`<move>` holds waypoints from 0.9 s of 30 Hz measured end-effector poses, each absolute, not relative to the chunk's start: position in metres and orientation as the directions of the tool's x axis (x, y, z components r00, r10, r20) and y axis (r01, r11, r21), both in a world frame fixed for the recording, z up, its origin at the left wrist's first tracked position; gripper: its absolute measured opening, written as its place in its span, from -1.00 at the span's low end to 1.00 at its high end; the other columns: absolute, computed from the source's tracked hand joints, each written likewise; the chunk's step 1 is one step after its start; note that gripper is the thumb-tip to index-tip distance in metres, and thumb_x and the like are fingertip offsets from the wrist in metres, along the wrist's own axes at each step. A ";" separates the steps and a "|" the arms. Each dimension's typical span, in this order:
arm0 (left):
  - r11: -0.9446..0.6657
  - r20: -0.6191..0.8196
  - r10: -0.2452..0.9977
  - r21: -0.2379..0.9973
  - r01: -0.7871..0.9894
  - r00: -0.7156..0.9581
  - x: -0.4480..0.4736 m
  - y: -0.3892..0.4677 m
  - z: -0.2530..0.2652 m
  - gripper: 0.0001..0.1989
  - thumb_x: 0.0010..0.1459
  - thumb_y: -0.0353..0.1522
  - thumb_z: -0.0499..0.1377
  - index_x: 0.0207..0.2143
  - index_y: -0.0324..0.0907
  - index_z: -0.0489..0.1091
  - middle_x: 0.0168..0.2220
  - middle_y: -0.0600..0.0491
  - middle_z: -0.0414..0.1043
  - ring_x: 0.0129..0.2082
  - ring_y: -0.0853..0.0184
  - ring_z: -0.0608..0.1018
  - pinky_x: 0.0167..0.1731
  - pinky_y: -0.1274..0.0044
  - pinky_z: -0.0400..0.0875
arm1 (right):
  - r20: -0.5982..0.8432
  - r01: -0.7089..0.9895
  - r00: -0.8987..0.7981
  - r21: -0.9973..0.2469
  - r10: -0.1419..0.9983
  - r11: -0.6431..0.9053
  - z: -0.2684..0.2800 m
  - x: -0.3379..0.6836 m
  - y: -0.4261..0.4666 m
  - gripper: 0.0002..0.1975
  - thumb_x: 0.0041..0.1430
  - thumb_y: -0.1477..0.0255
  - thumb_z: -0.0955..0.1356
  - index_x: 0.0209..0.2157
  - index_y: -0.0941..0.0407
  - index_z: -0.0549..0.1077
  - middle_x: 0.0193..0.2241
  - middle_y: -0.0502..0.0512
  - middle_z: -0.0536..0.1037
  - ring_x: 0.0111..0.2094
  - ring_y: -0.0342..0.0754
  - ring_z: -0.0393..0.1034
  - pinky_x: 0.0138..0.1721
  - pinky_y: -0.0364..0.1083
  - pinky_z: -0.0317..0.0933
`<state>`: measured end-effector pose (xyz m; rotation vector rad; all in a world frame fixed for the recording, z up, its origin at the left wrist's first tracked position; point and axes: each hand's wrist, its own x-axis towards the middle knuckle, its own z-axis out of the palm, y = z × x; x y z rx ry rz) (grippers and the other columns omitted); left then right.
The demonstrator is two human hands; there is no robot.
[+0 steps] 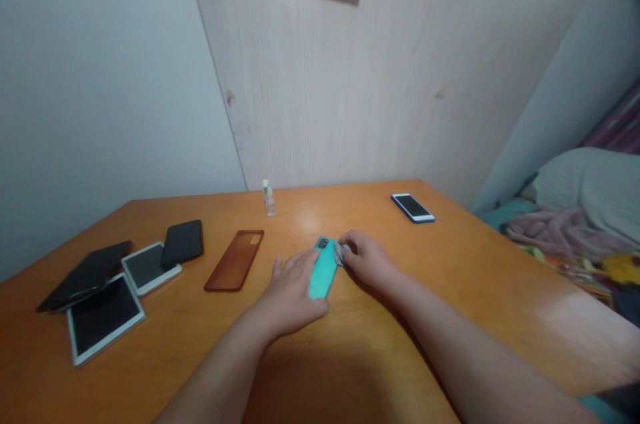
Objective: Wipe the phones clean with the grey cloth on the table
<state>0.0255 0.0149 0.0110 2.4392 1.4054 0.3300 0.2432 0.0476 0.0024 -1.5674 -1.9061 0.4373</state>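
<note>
A turquoise phone (324, 272) lies back up on the table, its camera patch at the far end. My left hand (294, 294) rests along its left side, fingers stretched out and thumb at the near edge. At the phone's upper right edge, my right hand (367, 256) pinches a small grey cloth (341, 253) against it. Much of the cloth is hidden under the fingers. Left of my left hand lies a brown phone case (234, 263), hollow side up.
On the left lie a tablet (106, 317), a white device (150, 267), a black device (183, 242) and a dark sleeve (90, 275). A small clear bottle (269, 200) stands at the back. A blue-edged phone (413, 207) lies back right. Bedding (590, 191) is beyond the table (480, 291).
</note>
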 end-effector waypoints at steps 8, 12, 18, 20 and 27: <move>-0.370 0.051 0.928 0.235 0.899 0.369 0.018 0.015 0.028 -0.46 -0.03 -0.06 0.21 -0.01 -0.07 0.35 -0.08 -0.07 0.41 -0.02 0.01 0.44 -0.09 0.30 0.32 | 0.215 0.831 -0.347 -0.380 0.913 0.405 0.018 0.224 0.020 -0.70 0.34 0.32 0.24 -0.12 0.02 0.59 -0.26 0.12 0.51 -0.26 -0.02 0.41 -0.23 -0.10 0.19; -0.386 0.035 0.920 0.261 0.885 0.391 0.018 0.014 0.030 -0.55 0.03 -0.12 0.18 -0.04 -0.07 0.37 -0.12 -0.04 0.41 -0.05 0.07 0.44 -0.12 0.37 0.33 | 0.213 0.800 -0.452 -0.333 0.866 0.499 0.021 0.218 0.012 -0.64 0.37 0.20 0.21 0.02 -0.05 0.53 -0.20 0.14 0.56 -0.20 0.04 0.45 -0.20 -0.07 0.21; -0.422 0.038 0.903 0.274 0.864 0.429 0.018 0.016 0.029 -0.47 0.02 -0.19 0.20 0.07 -0.08 0.31 -0.06 -0.04 0.39 -0.02 0.08 0.42 -0.09 0.38 0.32 | 0.149 0.931 -0.195 -0.284 0.969 0.231 0.021 0.233 0.028 -0.59 0.39 0.19 0.16 0.00 -0.02 0.55 -0.25 0.21 0.61 -0.27 0.11 0.50 -0.23 -0.01 0.23; -0.439 0.055 0.895 0.291 0.850 0.443 0.018 0.017 0.026 -0.49 0.03 -0.22 0.19 0.07 -0.08 0.31 -0.06 -0.04 0.39 -0.02 0.09 0.42 -0.08 0.38 0.31 | 0.153 0.912 -0.237 -0.306 0.959 0.274 0.021 0.229 0.024 -0.58 0.39 0.19 0.16 0.00 -0.03 0.56 -0.22 0.19 0.63 -0.24 0.13 0.51 -0.21 0.00 0.25; -0.485 0.098 0.870 0.351 0.801 0.483 0.017 0.020 0.019 -0.50 0.03 -0.28 0.19 0.07 -0.08 0.32 -0.05 -0.03 0.40 -0.04 0.11 0.42 -0.05 0.38 0.30 | 0.087 0.921 -0.221 -0.308 0.971 0.237 0.029 0.228 0.021 -0.56 0.38 0.14 0.15 0.09 -0.08 0.51 -0.05 0.16 0.61 -0.10 0.18 0.51 -0.09 0.06 0.28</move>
